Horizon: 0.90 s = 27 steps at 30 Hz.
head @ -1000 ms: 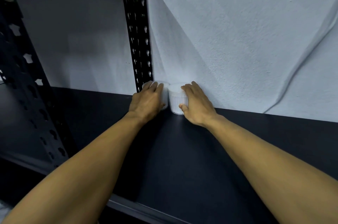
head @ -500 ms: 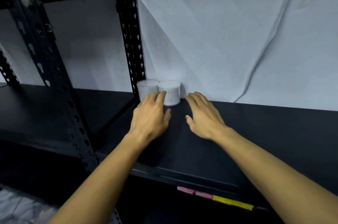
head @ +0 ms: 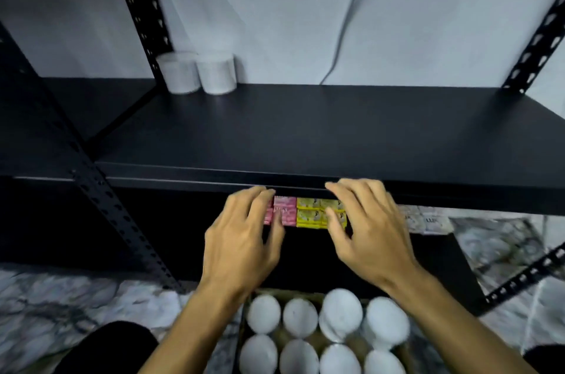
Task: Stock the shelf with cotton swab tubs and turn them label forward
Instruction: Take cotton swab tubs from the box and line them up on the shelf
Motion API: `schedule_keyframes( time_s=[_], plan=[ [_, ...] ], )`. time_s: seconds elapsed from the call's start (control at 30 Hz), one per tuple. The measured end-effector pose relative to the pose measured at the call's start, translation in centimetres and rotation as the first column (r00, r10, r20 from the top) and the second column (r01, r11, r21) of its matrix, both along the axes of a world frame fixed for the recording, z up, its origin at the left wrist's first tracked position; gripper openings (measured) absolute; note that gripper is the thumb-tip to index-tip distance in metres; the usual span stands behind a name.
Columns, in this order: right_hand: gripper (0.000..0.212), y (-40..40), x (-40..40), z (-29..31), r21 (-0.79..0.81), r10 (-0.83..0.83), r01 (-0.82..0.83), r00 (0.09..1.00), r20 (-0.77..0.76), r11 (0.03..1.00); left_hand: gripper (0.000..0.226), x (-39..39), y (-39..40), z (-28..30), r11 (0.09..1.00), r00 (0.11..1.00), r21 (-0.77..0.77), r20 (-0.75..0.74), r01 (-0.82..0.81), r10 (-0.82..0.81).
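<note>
Tubs point(head: 324, 334) with white lids fill the cardboard box point(head: 244, 312) nearest me. Above it I see my left hand point(head: 241, 242) and right hand point(head: 367, 233), both grips released, fingers loose, holding nothing. Behind them, pink packs point(head: 282, 211) and yellow packs point(head: 308, 214) on the lower level. Farthest, two shelved tubs point(head: 198, 72) touching at the shelf's point(head: 305, 129) back left, labels too blurred to read.

White tubs point(head: 200, 72), black shelf point(head: 305, 129)
</note>
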State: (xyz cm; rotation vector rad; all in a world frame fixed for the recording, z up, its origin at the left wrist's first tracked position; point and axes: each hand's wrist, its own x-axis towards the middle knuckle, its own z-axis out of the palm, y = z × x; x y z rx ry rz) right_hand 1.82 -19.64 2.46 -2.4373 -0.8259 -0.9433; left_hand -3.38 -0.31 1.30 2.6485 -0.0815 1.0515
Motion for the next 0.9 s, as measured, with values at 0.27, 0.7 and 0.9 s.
schedule_keyframes(
  time_s=[0.27,0.7,0.9],
  plan=[
    [0.040,-3.9,-0.4,-12.4,-0.168,-0.067,0.010,0.939,-0.338,0.986,0.048,0.4,-3.0,-10.5,0.981,0.881,0.041,-0.449,0.191,-0.152],
    [0.097,-9.2,1.3,-23.2,-0.511,-0.430,-0.021,0.513,-0.743,0.859,0.105,5.2,-9.9,-22.0,0.911,0.451,0.045,-0.878,0.409,-0.159],
    [0.107,-10.6,1.5,-25.7,-0.540,-0.496,-0.035,0.353,-0.794,0.841,0.117,6.4,-12.4,-26.1,0.935,0.328,-0.026,-0.933,0.355,-0.150]
  ],
)
